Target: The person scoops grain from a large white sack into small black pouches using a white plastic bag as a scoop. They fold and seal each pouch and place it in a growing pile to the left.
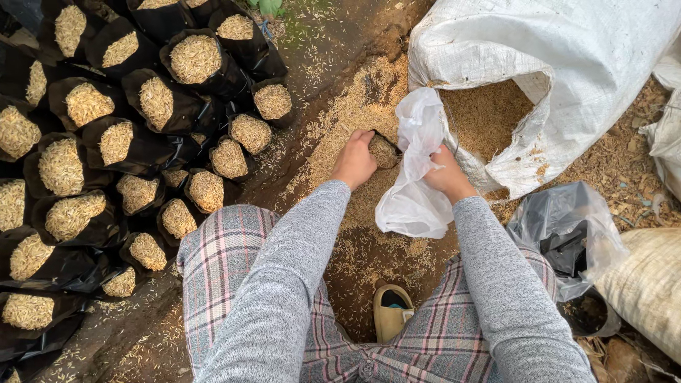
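A small black bag (384,150) of husks is clasped by the left hand (354,160); a white plastic bag (415,177) (beside the open white sack (567,78)) is gripped by the right hand (447,172).

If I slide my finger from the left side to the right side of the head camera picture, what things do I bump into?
Black bags filled with husks → left hand → small black bag → white plastic bag → right hand → big white sack of husks
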Tool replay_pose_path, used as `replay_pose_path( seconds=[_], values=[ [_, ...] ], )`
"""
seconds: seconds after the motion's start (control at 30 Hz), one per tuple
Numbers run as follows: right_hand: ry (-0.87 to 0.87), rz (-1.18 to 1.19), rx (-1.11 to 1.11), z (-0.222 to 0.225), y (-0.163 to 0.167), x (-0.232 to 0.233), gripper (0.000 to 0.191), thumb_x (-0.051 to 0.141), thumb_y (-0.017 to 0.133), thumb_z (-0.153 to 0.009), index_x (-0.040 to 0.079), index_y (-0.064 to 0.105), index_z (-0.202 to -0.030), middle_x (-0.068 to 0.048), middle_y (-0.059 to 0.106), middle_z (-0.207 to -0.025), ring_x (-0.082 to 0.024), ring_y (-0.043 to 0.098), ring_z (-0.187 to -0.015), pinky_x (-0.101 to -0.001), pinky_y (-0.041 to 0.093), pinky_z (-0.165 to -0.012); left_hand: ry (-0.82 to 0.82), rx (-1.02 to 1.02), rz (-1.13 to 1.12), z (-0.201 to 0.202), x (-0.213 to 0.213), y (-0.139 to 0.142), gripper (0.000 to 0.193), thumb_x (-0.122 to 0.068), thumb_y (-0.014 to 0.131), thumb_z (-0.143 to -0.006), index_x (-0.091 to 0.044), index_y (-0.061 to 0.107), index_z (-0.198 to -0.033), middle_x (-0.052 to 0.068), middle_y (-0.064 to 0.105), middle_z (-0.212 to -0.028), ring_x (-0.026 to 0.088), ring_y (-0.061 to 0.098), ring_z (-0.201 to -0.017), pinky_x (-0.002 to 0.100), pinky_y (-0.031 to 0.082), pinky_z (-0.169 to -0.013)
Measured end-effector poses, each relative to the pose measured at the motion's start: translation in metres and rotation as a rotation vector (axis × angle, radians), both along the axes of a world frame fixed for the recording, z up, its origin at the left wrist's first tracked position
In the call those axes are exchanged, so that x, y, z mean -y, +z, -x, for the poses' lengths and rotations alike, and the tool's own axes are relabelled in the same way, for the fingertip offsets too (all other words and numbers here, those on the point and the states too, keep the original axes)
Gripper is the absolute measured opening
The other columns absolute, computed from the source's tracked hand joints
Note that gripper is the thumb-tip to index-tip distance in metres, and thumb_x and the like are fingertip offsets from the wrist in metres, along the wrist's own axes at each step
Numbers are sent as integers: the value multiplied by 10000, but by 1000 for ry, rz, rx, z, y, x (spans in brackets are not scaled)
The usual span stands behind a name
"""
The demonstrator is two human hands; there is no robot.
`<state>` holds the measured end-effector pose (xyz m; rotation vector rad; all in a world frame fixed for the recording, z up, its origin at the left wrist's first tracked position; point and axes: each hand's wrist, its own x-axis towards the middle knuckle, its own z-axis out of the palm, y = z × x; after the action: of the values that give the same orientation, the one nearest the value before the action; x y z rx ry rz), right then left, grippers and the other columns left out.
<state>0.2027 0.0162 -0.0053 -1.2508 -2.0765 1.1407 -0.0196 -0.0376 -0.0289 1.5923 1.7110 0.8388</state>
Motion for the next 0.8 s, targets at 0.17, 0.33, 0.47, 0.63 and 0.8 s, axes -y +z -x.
replay_pose_path(
  seconds=[0.17,0.33,0.47,0.63,0.8],
  values=[
    [-75,-19,222,-33,8,5,516,99,733,-781,65,647,-1288,-126,744,-1124,-309,696,-945,-373,537,-873,-125,-194,102,-5,5,4,560,117,568,-790,30,581,-1343,145,492,-1484,350,646,-1159,421,516,-1042],
    [-140,-83,468,-58,-32,13,605,84,762,-776,32,629,-1363,-204,701,-1239,-351,679,-1124,-395,521,-982,114,-24,115,-3,-8,-8,568,78,655,-775,91,541,-1331,223,463,-1452,367,625,-1170,356,549,-1015],
    [-49,84,609,-51,-56,24,730,141,845,-746,34,573,-1415,-213,654,-1318,-365,645,-1180,-406,507,-1017,214,131,107,0,-12,-19,503,98,635,-784,85,613,-1287,225,517,-1406,357,612,-1222,366,497,-1104],
    [-275,437,380,-4,-66,39,872,173,839,-706,50,440,-1472,-190,590,-1395,-361,702,-1133,-461,626,-855,168,107,-9,-4,-10,-14,510,121,616,-751,41,668,-1251,197,546,-1383,348,612,-1222,380,476,-1110],
    [-327,9,391,28,-78,61,720,120,900,-675,106,586,-1323,-259,577,-1222,-442,623,-1080,-465,526,-943,-25,-126,4,3,-2,1,470,41,599,-803,-120,718,-1228,98,546,-1428,344,695,-1063,431,548,-978]
  ],
)
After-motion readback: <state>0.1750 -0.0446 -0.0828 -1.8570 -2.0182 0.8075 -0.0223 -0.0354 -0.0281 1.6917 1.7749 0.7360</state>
